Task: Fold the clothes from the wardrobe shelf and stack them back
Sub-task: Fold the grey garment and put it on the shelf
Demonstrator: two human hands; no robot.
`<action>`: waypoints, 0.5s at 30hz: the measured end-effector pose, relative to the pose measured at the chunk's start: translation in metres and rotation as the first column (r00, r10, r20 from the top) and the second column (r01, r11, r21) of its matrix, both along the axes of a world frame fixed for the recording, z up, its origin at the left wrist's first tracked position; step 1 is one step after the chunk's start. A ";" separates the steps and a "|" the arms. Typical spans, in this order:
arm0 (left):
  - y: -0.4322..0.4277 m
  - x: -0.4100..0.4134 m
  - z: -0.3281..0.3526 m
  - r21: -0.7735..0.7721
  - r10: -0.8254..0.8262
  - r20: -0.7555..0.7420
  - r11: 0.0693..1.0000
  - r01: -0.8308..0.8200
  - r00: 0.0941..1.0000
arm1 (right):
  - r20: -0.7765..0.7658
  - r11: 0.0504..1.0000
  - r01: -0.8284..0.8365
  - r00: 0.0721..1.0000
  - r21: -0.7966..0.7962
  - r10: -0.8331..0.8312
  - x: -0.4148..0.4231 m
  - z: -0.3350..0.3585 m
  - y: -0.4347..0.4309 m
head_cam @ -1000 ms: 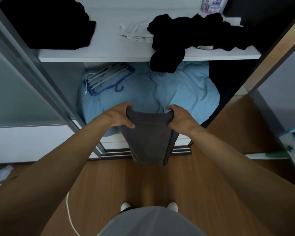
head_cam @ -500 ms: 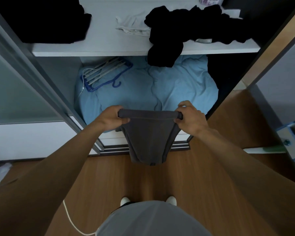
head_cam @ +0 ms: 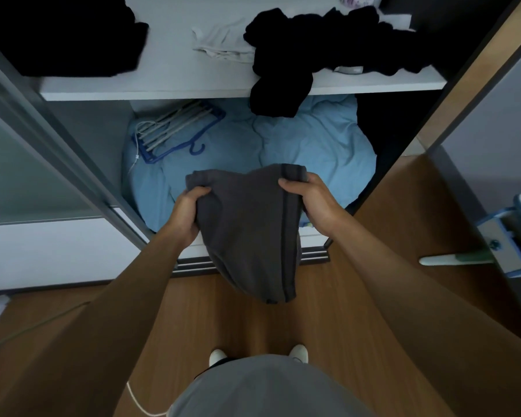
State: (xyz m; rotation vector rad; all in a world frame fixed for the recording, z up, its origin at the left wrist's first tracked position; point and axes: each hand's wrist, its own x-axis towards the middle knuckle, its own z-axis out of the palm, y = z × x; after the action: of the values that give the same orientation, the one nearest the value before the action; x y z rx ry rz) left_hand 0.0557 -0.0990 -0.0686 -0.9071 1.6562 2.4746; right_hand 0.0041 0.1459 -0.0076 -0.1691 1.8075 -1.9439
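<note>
Your left hand (head_cam: 188,213) and right hand (head_cam: 312,203) each clasp a top corner of the dark grey garment (head_cam: 250,233), hanging it below the wardrobe shelf (head_cam: 193,88), likely to fold it.

Dim, soft focus, wide-angle bending at edges.

L hand (head_cam: 187,216), R hand (head_cam: 313,201) — fingers (head_cam: 288,185) curled, gripping.
</note>
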 end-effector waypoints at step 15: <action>0.045 0.012 -0.019 0.052 -0.246 0.243 0.969 0.240 0.938 | 0.140 0.969 0.209 0.972 -0.130 -0.191 0.005 0.018 0.025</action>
State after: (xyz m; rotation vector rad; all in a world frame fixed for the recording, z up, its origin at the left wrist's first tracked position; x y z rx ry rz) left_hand 0.0677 -0.0544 -0.0873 -0.9036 1.5502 2.1179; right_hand 0.0088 0.1711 0.0104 0.0932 1.6569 -2.1741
